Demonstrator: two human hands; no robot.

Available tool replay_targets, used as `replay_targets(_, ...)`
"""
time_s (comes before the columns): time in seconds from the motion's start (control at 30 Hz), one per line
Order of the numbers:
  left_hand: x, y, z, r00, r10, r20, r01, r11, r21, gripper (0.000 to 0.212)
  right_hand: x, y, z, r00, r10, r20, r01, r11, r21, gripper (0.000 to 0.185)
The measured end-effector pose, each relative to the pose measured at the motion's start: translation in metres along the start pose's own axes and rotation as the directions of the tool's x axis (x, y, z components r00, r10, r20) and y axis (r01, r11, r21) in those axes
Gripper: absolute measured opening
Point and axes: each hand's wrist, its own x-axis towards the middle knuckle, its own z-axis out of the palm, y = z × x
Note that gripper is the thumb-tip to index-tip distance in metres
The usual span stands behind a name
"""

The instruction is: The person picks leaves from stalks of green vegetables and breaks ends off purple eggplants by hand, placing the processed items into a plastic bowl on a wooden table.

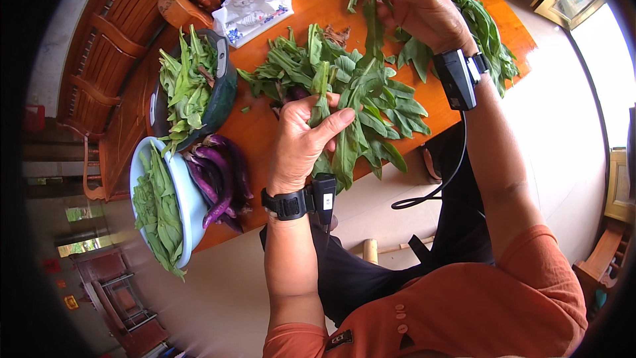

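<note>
My left hand grips a bunch of long green leafy vegetable, with the thumb laid across the leaves. The leaves spread to the right over the table's near edge. Farther up, my right hand pinches one leafy stem between thumb and fingers. That stem hangs down towards the bunch; whether it joins the bunch I cannot tell. Behind my left hand lies a heap of cut greens, with a bit of something purple partly hidden under it. More long greens lie beyond my right hand.
On the left stand a dark basin and a light blue basin, both holding greens. Purple eggplants lie beside them on the wooden table. A tissue pack is at the back. A black cable hangs from my right wrist device.
</note>
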Motion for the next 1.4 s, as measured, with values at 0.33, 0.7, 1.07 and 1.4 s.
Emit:
replay_targets(0.33,0.003,0.009,0.006,0.943,0.207,-0.261,-0.180,0.976,0.125,0.044,0.002,0.027,0.049,0.992,0.022,0.121,0.014,0.959,-0.283,0.026)
replay_targets(0.7,0.003,0.003,-0.003,0.966,0.187,-0.177,-0.171,0.980,0.102,0.035,0.002,0.036,0.061,0.981,0.014,0.194,0.153,0.559,-0.815,0.013)
replay_targets(1.07,0.006,0.000,-0.005,0.991,0.076,-0.108,-0.087,0.991,-0.106,0.027,0.003,0.064,0.055,0.801,-0.300,0.517,0.531,-0.042,-0.846,0.021)
replay_targets(1.4,0.012,-0.003,-0.023,0.984,0.021,-0.178,-0.077,0.945,-0.318,0.027,0.012,0.110,0.077,0.853,-0.423,0.308,0.315,-0.054,-0.947,0.017)
